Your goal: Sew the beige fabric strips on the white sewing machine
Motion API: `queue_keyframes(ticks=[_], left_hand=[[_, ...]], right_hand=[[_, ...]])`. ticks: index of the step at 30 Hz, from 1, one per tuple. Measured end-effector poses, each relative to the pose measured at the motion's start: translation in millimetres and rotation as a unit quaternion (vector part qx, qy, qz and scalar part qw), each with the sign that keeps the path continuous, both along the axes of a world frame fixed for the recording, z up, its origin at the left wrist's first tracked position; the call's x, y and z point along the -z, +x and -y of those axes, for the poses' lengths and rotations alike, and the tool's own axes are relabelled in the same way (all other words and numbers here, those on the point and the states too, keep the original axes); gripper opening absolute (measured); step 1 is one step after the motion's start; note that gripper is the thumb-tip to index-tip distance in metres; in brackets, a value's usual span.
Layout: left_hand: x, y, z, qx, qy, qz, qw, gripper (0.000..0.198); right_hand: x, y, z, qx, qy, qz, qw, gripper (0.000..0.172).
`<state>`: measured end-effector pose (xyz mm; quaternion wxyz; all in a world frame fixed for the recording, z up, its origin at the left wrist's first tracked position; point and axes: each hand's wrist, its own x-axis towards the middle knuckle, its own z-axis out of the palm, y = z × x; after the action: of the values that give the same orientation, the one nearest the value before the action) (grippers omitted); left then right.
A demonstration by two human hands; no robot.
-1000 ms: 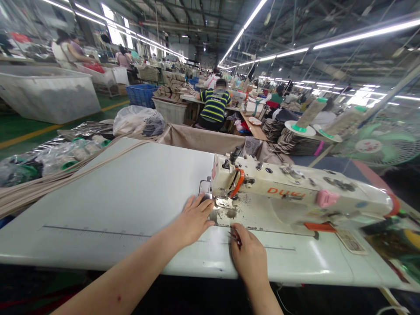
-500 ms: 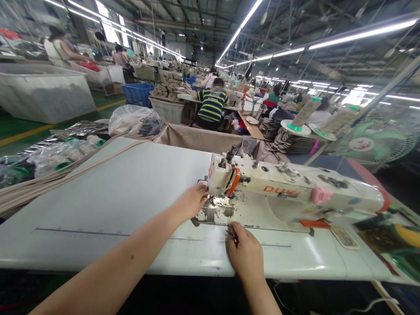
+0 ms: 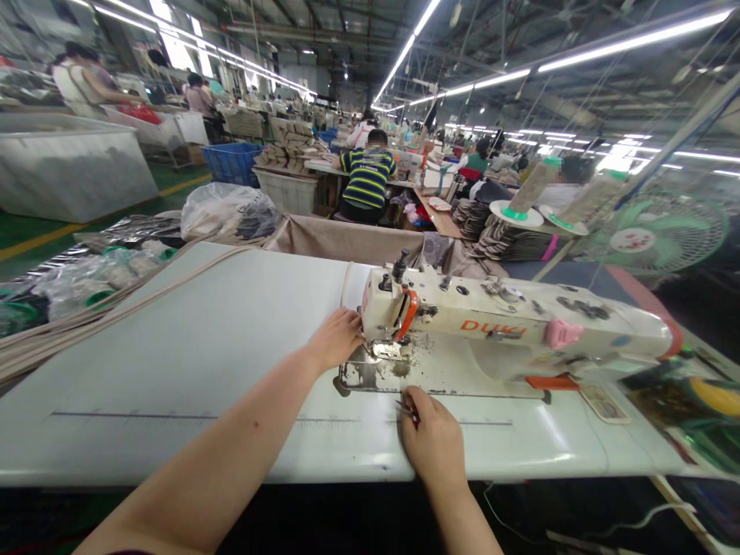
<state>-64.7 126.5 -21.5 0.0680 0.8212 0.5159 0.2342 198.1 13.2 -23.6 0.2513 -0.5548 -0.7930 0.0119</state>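
A cream sewing machine (image 3: 509,327) with orange lettering stands on a white table (image 3: 190,362). My left hand (image 3: 335,338) reaches to the left side of the machine's head, fingers curled against it near the needle area (image 3: 386,351). My right hand (image 3: 431,443) rests on the table just in front of the metal plate, fingers closed around a small dark tool (image 3: 409,409) that looks like thread snips. A thin beige strip (image 3: 345,281) hangs behind the machine head.
Long beige strips (image 3: 86,324) run along the table's left edge. Plastic bags (image 3: 223,210) and wrapped goods lie beyond. Thread cones (image 3: 529,193) and a green fan (image 3: 659,235) stand at right. A person in a striped shirt (image 3: 367,177) sits ahead; other workers stand far left.
My left hand has moved up from the table beside the needle plate to the left side of the machine head. My right hand has stayed in place with the tool.
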Motion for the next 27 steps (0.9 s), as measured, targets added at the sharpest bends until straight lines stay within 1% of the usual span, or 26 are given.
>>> queue_keyframes(ticks=[6, 12, 16, 21, 23, 27], left_hand=[[-8.2, -10, 0, 0.003, -0.025, 0.013, 1.0, 0.021], [-12.2, -11, 19, 0.004, -0.092, 0.063, 0.994, 0.007], [-14.6, -8, 27, -0.019, -0.127, 0.094, 0.987, 0.008], [-17.3, -1, 33, -0.05, -0.144, 0.103, 0.983, 0.008], [-16.5, 4, 40, -0.063, -0.146, 0.105, 0.982, 0.008], [-13.6, 20, 64, -0.093, -0.132, 0.104, 0.981, 0.005]], right_hand=[[1.9, 1, 0, 0.0, -0.001, 0.0, 1.0, 0.03], [2.1, -1, -1, -0.001, 0.012, -0.005, 1.0, 0.031], [1.3, -1, 0, 0.003, 0.013, -0.006, 1.0, 0.033], [3.3, 0, 0, 0.006, 0.01, -0.005, 1.0, 0.033], [4.0, 0, 0, 0.005, 0.011, -0.005, 1.0, 0.033], [4.2, -1, 0, 0.007, 0.009, -0.003, 1.0, 0.033]])
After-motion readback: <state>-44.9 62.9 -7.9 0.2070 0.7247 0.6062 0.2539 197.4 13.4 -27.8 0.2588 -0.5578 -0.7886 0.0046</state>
